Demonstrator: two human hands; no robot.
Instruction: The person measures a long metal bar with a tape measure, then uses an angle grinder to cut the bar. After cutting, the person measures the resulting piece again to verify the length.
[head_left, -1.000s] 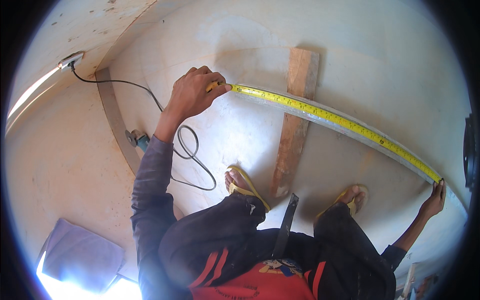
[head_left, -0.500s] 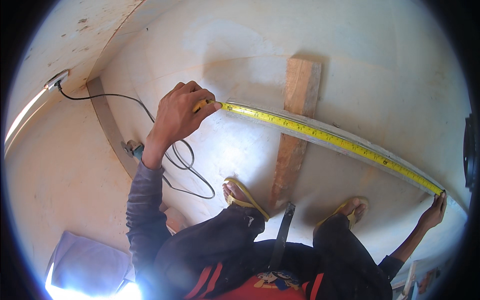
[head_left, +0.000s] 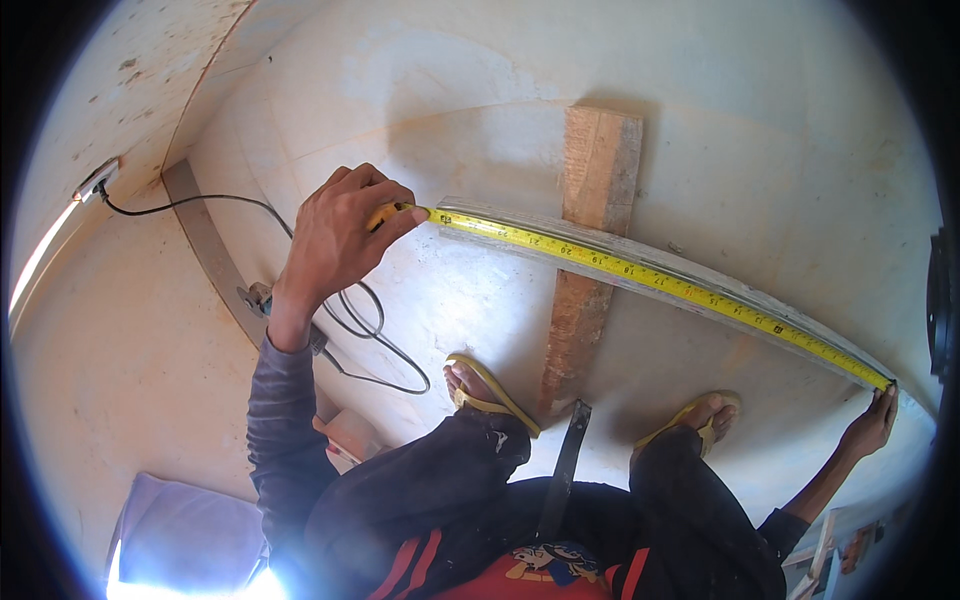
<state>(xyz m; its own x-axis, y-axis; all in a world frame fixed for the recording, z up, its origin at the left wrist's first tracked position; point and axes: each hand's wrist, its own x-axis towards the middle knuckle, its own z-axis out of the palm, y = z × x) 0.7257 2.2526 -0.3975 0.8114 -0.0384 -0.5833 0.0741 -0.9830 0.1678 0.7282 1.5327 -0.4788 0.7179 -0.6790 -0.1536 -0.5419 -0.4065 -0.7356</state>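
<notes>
My left hand [head_left: 340, 240] is closed round a yellow tape measure case [head_left: 385, 215]. Its yellow blade [head_left: 660, 280] stretches rightward along a long grey-white strip [head_left: 520, 218], bowed by the lens, that crosses a wooden plank [head_left: 600, 160]. My right hand [head_left: 870, 430] pinches the far end of the blade at the strip's right end; the exact grip is partly hidden. My sandalled feet [head_left: 480, 390] stand either side of the plank's lower end, where a dark flat bar or strap [head_left: 570, 450] points up between my legs.
At the left, a power tool [head_left: 258, 298] lies partly behind my forearm, near a looped black cable [head_left: 400, 360] that runs to a wall socket [head_left: 100, 178]. A purple cloth or panel [head_left: 190, 515] is at lower left, a dark object [head_left: 935, 300] at the right edge, wood scraps [head_left: 840, 550] at lower right.
My left hand, the tape and the strip have shifted a little leftward and down in the picture, toward me along the plank. Both grips stay closed; the view has also shifted slightly.
</notes>
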